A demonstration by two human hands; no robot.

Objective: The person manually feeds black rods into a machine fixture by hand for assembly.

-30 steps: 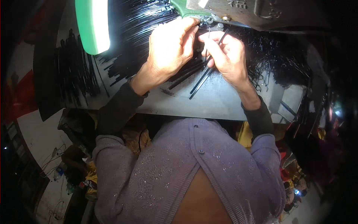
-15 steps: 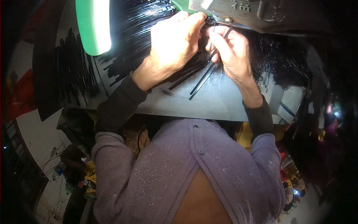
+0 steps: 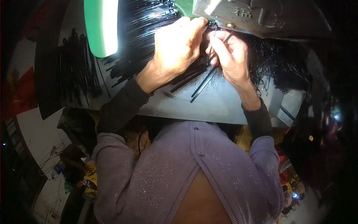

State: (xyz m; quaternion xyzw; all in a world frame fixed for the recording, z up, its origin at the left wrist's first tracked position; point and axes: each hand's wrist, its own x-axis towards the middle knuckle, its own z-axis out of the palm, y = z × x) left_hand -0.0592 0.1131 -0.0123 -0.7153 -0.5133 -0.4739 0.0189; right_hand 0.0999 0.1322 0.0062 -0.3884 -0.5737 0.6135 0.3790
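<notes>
Brightly lit, my left hand [image 3: 174, 48] is closed with its fingertips against small parts at the lower edge of a dark metal machine [image 3: 257, 18]. What it pinches there is too small and hidden to make out. Close on its right, my right hand [image 3: 235, 58] is closed, thumb and fingers pinching thin black strips [image 3: 201, 86]. Those strips slant from under the machine edge down toward me, their lower ends over the grey tabletop [image 3: 175, 108]. A thin upright piece also stands between the two hands.
A green-and-white lamp [image 3: 100, 31] hangs at the upper left. Long black strips [image 3: 143, 33] lie behind my left hand, with another bundle [image 3: 76, 69] further left. Tangled black pieces [image 3: 274, 61] heap up on the right, near a pale box [image 3: 292, 103].
The whole view has shifted slightly. Both hands keep nearly the same place at the machine edge, and the right fingers still pinch the strips.
</notes>
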